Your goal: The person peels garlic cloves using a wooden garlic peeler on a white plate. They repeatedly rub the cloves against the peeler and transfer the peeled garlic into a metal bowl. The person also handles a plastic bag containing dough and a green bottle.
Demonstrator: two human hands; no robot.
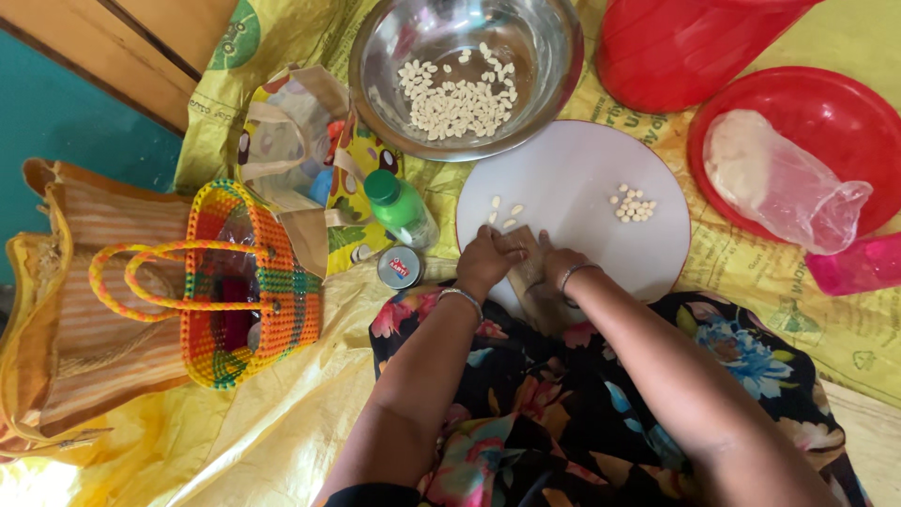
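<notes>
We see both hands meet at the near edge of a round white cutting board (582, 202) that lies on a yellow printed plastic sheet (282, 394). The left hand (488, 258) is curled shut, its knuckles up, and the right hand (556, 268) is closed beside it; together they grip a flat brown wooden piece (527, 263) held between them on the board, though we cannot tell its exact shape. Each wrist wears a thin metal bangle.

Just beyond the left hand lie a few pale peeled seeds (503, 214), and a small heap of the same seeds (633, 205) sits farther right on the board, well apart from the fingers. Behind the board stands a round steel bowl (554, 70) with many more seeds in it. A green-capped clear plastic bottle (402, 208) and a small round tin (400, 267) lie left of the hands, near a woven multicoloured basket (249, 282). A red plastic plate (835, 113) holding a crumpled clear bag is at the right.
</notes>
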